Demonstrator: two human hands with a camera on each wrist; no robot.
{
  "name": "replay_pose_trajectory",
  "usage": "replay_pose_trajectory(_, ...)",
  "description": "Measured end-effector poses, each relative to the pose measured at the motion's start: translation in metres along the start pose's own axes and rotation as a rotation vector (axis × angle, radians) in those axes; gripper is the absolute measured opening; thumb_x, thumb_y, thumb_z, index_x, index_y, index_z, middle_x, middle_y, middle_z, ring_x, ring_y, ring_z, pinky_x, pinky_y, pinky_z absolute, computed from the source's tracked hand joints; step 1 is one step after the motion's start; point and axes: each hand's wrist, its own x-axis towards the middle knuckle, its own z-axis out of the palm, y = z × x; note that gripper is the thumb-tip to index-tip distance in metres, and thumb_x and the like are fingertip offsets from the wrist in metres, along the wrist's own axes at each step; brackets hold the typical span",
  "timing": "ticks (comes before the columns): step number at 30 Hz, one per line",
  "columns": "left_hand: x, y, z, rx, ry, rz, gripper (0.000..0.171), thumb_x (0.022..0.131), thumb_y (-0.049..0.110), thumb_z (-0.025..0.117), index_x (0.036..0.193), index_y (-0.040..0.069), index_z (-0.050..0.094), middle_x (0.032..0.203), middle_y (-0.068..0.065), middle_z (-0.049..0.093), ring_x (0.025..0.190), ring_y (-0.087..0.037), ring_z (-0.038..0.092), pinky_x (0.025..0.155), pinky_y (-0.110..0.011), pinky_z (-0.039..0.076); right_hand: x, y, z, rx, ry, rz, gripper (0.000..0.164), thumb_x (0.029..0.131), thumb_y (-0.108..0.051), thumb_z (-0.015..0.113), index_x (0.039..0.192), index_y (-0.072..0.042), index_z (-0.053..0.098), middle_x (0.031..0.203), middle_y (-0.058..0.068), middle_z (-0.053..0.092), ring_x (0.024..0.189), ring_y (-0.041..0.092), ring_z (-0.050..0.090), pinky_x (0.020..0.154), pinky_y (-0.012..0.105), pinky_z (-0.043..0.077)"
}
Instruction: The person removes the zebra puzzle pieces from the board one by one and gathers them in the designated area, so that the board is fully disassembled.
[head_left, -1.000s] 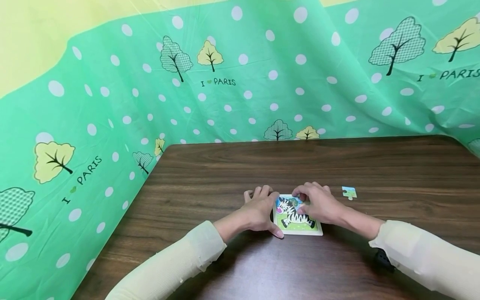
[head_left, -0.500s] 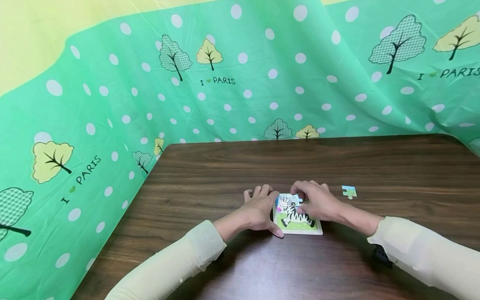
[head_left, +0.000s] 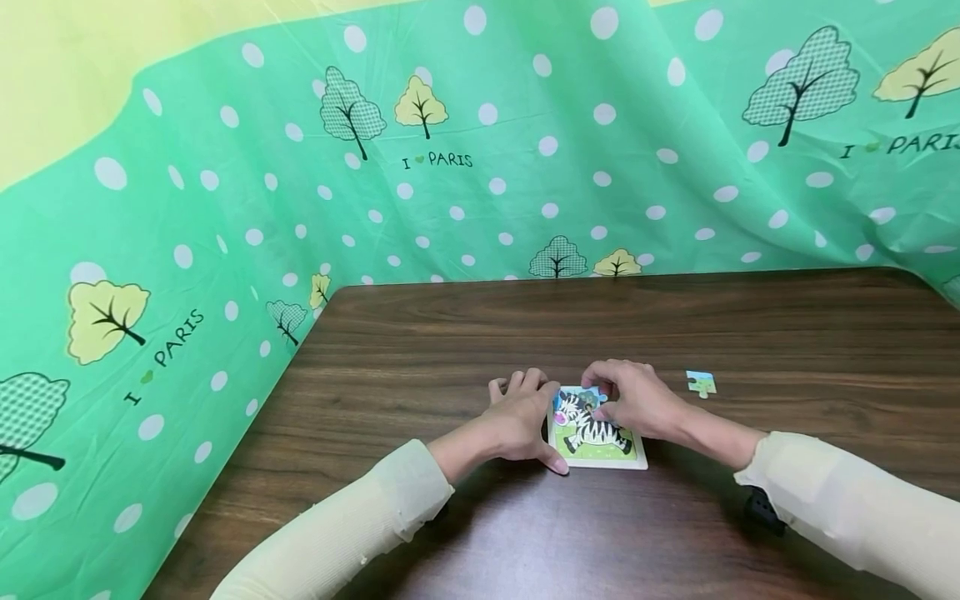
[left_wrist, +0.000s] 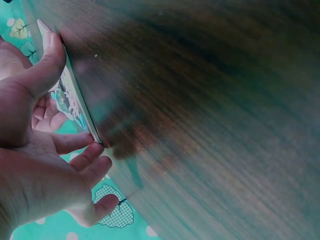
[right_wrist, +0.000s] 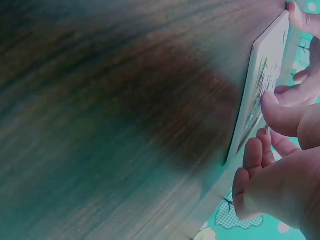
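Note:
A square zebra jigsaw puzzle board (head_left: 607,465) with a white rim lies on the table in the head view. My left hand (head_left: 517,427) grips its left side, thumb at the near corner and forefinger at the far one. Over the board's upper right, my right hand (head_left: 637,404) pinches a puzzle piece (head_left: 602,397) with a blue edge, partly hidden by the fingers. In the left wrist view, the fingers and thumb span the board's edge (left_wrist: 82,105). The right wrist view shows the right thumb (right_wrist: 272,110) over the board's face.
One loose puzzle piece (head_left: 702,383), blue and green, lies on the dark wooden table (head_left: 450,333) to the right of the board. A green dotted cloth (head_left: 450,192) hangs behind the table and along its left side.
The piece in my right hand has shifted and turned slightly over the board's upper right; a pale blue patch covering the zebra's head has gone. My left hand keeps its hold.

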Motion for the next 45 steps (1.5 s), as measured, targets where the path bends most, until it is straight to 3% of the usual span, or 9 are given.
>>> replay_pose_trajectory(8,0.0005,-0.0008,-0.0002,0.000,0.010,0.000,0.100,0.055,0.060,0.084,0.137,0.019,0.045,0.129,0.001,0.041,0.119,-0.019,0.038,0.101,-0.046,0.026,-0.0010,0.0002,0.0000,-0.003,0.020,-0.004,0.029,0.075,-0.002,0.078,0.100,-0.010,0.066,0.079,-0.001,0.054,0.074,0.017,0.048,0.073,0.039,0.028)
replay_pose_trajectory(18,0.0007,-0.0015,0.0003,-0.008,0.003,0.004,0.099,0.055,0.060,0.084,0.137,0.019,0.046,0.130,0.001,0.041,0.119,-0.019,0.037,0.101,-0.047,0.026,-0.0002,-0.0017,0.0023,-0.106,0.002,-0.037,0.033,0.075,-0.002,0.077,0.106,-0.011,0.068,0.080,-0.004,0.053,0.077,0.016,0.047,0.070,0.038,0.023)
replay_pose_trajectory(28,0.0010,-0.0015,0.0009,0.000,0.002,-0.003,0.102,0.055,0.061,0.084,0.139,0.019,0.045,0.131,0.001,0.041,0.121,-0.019,0.037,0.102,-0.046,0.026,-0.0004,-0.0039,0.0024,-0.237,-0.010,-0.147,0.040,0.072,-0.003,0.080,0.109,-0.012,0.068,0.080,-0.005,0.050,0.077,0.012,0.047,0.070,0.035,0.025)
replay_pose_trajectory(34,0.0012,-0.0014,0.0015,-0.004,0.003,-0.001,0.103,0.055,0.061,0.084,0.140,0.019,0.044,0.132,0.001,0.041,0.121,-0.019,0.036,0.102,-0.046,0.026,0.0001,-0.0004,0.0029,-0.213,0.001,-0.161,0.041,0.071,-0.003,0.080,0.110,-0.012,0.069,0.081,-0.006,0.051,0.077,0.012,0.049,0.071,0.036,0.025)
replay_pose_trajectory(45,0.0012,-0.0009,0.0010,-0.011,-0.001,-0.003,0.102,0.055,0.060,0.084,0.140,0.019,0.044,0.130,0.002,0.041,0.119,-0.019,0.037,0.102,-0.046,0.026,0.0025,-0.0004,0.0037,-0.168,0.011,-0.218,0.043,0.073,0.008,0.074,0.108,-0.015,0.063,0.102,-0.003,0.066,0.094,0.015,0.060,0.075,0.038,0.027)
